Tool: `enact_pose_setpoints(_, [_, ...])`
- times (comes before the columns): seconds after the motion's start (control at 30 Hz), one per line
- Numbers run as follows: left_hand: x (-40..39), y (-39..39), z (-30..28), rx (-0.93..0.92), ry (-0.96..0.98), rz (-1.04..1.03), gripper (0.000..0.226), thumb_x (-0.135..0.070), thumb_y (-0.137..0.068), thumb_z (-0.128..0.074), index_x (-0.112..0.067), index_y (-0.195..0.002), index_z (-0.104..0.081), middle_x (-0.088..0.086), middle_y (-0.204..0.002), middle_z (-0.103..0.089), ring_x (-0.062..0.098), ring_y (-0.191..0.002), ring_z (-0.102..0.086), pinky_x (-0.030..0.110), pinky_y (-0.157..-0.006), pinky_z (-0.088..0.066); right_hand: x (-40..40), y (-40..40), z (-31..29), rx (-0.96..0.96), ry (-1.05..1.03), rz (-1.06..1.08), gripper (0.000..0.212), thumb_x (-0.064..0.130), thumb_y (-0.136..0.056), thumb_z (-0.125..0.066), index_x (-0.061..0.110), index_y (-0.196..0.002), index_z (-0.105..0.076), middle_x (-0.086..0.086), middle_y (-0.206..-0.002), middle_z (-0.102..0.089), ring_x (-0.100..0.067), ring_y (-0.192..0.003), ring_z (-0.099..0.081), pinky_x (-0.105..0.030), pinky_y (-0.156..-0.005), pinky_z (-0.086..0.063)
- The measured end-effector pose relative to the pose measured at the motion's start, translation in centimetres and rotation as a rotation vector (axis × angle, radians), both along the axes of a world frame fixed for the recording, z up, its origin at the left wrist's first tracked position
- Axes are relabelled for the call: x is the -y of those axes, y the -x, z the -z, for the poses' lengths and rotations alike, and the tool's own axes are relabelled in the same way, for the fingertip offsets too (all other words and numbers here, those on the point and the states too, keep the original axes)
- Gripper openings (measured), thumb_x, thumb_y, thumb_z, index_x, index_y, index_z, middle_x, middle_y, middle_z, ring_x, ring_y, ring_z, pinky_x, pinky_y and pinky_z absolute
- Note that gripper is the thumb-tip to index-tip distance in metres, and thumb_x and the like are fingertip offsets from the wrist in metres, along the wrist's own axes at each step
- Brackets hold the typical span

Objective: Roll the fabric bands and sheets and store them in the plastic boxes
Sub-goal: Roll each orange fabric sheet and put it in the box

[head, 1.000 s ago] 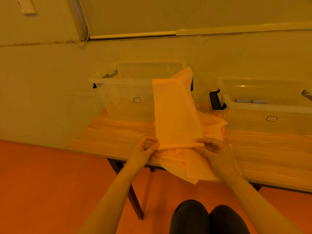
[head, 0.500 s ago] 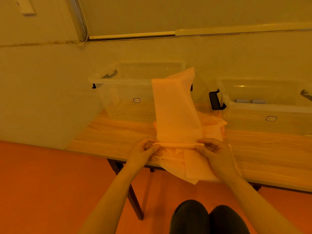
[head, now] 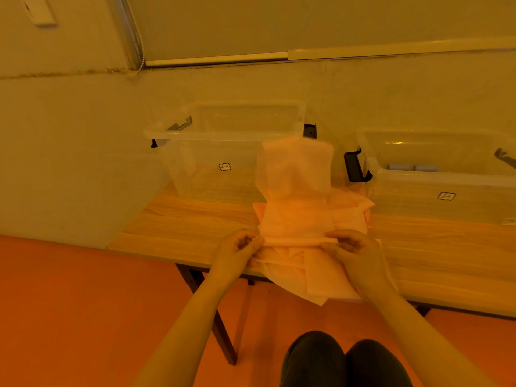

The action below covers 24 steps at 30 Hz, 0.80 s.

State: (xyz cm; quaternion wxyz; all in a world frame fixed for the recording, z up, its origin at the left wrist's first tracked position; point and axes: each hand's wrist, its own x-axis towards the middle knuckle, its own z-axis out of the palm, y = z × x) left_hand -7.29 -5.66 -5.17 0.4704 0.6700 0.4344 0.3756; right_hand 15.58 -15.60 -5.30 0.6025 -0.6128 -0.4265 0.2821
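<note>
1. Head view: the fabric sheet (head: pixel 296 191) being rolled is the landmark. Its near end is wound into a thin roll above the near edge of the wooden surface (head: pixel 178 227), while its far end stands up, blurred, in front of the boxes.
2. The left hand (head: pixel 240 248) has its fingers curled, pinching the left end of the roll.
3. The right hand (head: pixel 350 251) has its fingers curled, pinching the right end of the roll.
4. Under the sheet lies a pile of more sheets (head: pixel 321 277), which overhangs the near edge of the surface.
5. Behind the sheet and to its left stands a clear plastic box (head: pixel 212 152), lid off.
6. Behind the sheet and to its right stands a second clear box (head: pixel 435 191), with two pale rolls (head: pixel 411 167) visible inside at the back.
</note>
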Motion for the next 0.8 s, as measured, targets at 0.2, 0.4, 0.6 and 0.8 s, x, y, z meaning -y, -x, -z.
enact_pose_setpoints(0.2, [0.01,0.05,0.06,0.045,0.045,0.028,0.010,-0.019,-0.090,-0.063,-0.024,-0.097,-0.068,0.006,-0.090,-0.073,0.021,-0.083,-0.070,0.038,-0.067,-0.057,0.18,0.13,-0.29,-0.005,-0.028,0.005,0.024,0.014,-0.079,-0.075,0.031,-0.093,-0.066,0.018,-0.098,-0.062,0.015,-0.081,-0.060,-0.007,-0.062,-0.049])
enact_pose_setpoints(0.4, [0.35,0.32,-0.46,0.069,0.058,0.073,0.011,-0.014,-0.087,-0.067,-0.016,-0.097,-0.066,0.001,-0.083,-0.071,0.008,-0.069,-0.065,0.022,-0.056,-0.050,0.25,0.24,-0.46,-0.002,-0.023,0.003,0.025,0.014,-0.080,-0.075,0.032,-0.094,-0.065,0.016,-0.099,-0.061,0.016,-0.080,-0.059,-0.004,-0.061,-0.047])
enact_pose_setpoints(0.6, [0.44,0.06,-0.67,-0.007,0.013,0.042,0.011,-0.021,-0.091,-0.061,-0.019,-0.081,-0.065,-0.006,-0.066,-0.066,0.006,-0.059,-0.061,0.025,-0.057,-0.049,0.39,0.32,-0.80,-0.011,-0.015,-0.001,0.022,0.016,-0.080,-0.075,0.030,-0.094,-0.066,0.017,-0.099,-0.061,0.018,-0.078,-0.058,-0.004,-0.059,-0.046])
enact_pose_setpoints(0.8, [0.26,0.16,-0.48,0.020,0.027,0.043,0.005,-0.022,-0.091,-0.062,-0.018,-0.092,-0.065,0.010,-0.082,-0.069,0.020,-0.070,-0.066,0.030,-0.060,-0.052,0.44,0.50,-0.98,-0.025,-0.022,-0.006,0.023,0.011,-0.079,-0.075,0.028,-0.091,-0.065,0.018,-0.095,-0.060,0.020,-0.076,-0.057,-0.002,-0.059,-0.045])
